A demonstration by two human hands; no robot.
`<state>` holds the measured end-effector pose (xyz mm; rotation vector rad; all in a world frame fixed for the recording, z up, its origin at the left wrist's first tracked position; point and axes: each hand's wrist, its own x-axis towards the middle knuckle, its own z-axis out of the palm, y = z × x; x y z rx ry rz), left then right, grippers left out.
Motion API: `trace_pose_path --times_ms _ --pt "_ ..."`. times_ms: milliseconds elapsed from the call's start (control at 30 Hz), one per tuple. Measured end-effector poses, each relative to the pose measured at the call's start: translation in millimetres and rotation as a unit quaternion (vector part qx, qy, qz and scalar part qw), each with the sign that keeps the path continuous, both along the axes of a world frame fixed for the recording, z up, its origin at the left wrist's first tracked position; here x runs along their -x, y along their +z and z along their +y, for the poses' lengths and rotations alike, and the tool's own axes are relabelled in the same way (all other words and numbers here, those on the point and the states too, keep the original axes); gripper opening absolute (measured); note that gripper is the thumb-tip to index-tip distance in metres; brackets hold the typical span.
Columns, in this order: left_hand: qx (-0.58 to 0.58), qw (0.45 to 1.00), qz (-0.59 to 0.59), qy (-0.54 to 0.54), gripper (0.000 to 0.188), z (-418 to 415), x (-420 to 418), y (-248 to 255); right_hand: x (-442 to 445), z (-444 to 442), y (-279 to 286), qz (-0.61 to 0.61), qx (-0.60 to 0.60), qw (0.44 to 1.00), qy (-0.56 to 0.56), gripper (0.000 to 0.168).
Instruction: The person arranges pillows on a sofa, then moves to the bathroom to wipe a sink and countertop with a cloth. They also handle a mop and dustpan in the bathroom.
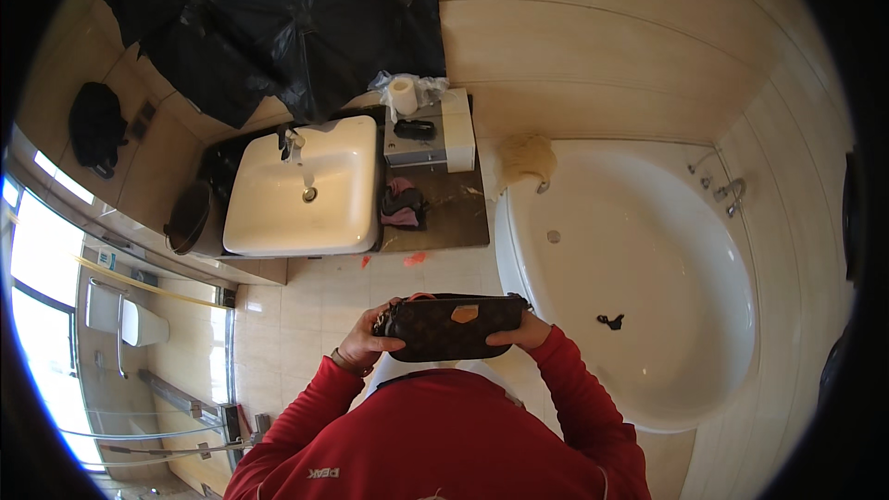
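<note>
Both hands hold a small dark brown patterned handbag (444,337) in front of my body. My left hand (368,337) grips its left end, the thumb laid over the front. At the opposite end, my right hand (526,333) grips it with the thumb also on the front. A tan patch (464,313) sits near the zipped top edge, and a bit of reddish material shows along that edge. The fingers behind the bag are hidden. Red sleeves cover both arms.
Ahead stands a dark counter (451,212) with a white washbasin (305,222), a grey drawer box (417,149), a paper roll (402,96) and crumpled cloths (403,203). A bathtub (653,243) with a small black item (611,321) lies right. A dark bucket (194,219) stands left of the basin.
</note>
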<state>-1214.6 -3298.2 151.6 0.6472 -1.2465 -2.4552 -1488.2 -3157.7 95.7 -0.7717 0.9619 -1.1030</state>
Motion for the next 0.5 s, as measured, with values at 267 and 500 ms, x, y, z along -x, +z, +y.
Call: trace_pose_path --times_ms 267,500 --pt "0.002 0.993 0.101 0.064 0.077 -99 57 -12 11 -94 15 -0.163 -0.003 0.986 -0.031 0.068" --pt "-0.192 0.966 0.152 0.086 0.058 -186 95 -7 14 -162 30 -0.095 0.005 0.991 -0.099 0.06"
